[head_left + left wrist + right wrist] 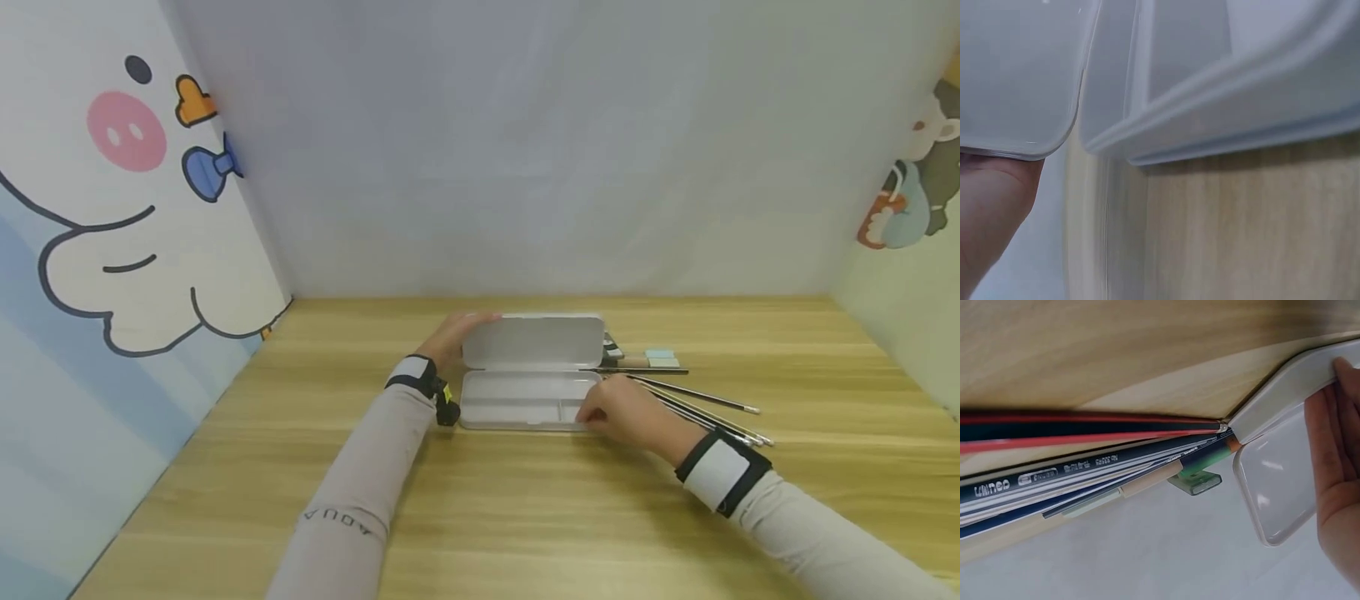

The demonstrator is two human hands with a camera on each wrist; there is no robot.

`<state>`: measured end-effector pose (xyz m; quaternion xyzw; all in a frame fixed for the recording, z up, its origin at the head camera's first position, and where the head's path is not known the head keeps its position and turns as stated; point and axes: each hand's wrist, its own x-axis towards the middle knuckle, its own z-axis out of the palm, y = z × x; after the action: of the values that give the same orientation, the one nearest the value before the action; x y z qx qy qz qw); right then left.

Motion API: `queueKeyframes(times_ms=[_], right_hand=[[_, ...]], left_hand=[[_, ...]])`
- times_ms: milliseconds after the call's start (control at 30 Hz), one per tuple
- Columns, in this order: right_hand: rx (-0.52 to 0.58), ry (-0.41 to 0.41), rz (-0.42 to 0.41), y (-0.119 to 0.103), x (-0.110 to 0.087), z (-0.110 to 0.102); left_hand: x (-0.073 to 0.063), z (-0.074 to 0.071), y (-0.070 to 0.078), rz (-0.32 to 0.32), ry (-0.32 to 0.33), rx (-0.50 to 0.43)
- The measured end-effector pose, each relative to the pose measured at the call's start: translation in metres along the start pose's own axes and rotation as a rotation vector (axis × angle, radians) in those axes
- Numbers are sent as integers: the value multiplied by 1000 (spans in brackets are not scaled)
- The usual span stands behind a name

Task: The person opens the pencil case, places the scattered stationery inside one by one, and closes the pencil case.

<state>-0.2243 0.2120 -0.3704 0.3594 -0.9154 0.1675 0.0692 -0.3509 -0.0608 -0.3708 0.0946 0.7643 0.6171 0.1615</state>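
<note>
Case [512, 410], white, rectangular, open near worktop's far edge [360, 307]; left hand [447, 339] touching lid [532, 342], grip unclear; right hand [628, 407] pinching front rim [517, 427].

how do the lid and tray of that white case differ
The lid stands raised; the tray lies flat on the table. Inside, the lid is plain, while the tray has a divider. The left hand touches the lid, the right hand the tray. Both are whitish with rounded corners.

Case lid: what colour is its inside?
The lid is plain whitish grey inside; head view shows it best.
</note>
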Motion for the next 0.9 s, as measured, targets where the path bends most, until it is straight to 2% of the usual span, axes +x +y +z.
queueKeyframes(times_ms=[200,400,600,767,900], right_hand=[[30,6,-28,0,-1,2],[30,13,-30,2,-1,1],[55,-2,-18,-3,-1,1],[56,-40,6,-2,1,1],[58,-64,22,1,2,-1]], left_hand=[[5,0,-4,-51,-8,-52],[11,2,-1,-104,4,-130],[7,-1,-2,-131,21,-139],[7,-4,-5,-108,15,-133],[5,-10,-7,-36,-46,-108]])
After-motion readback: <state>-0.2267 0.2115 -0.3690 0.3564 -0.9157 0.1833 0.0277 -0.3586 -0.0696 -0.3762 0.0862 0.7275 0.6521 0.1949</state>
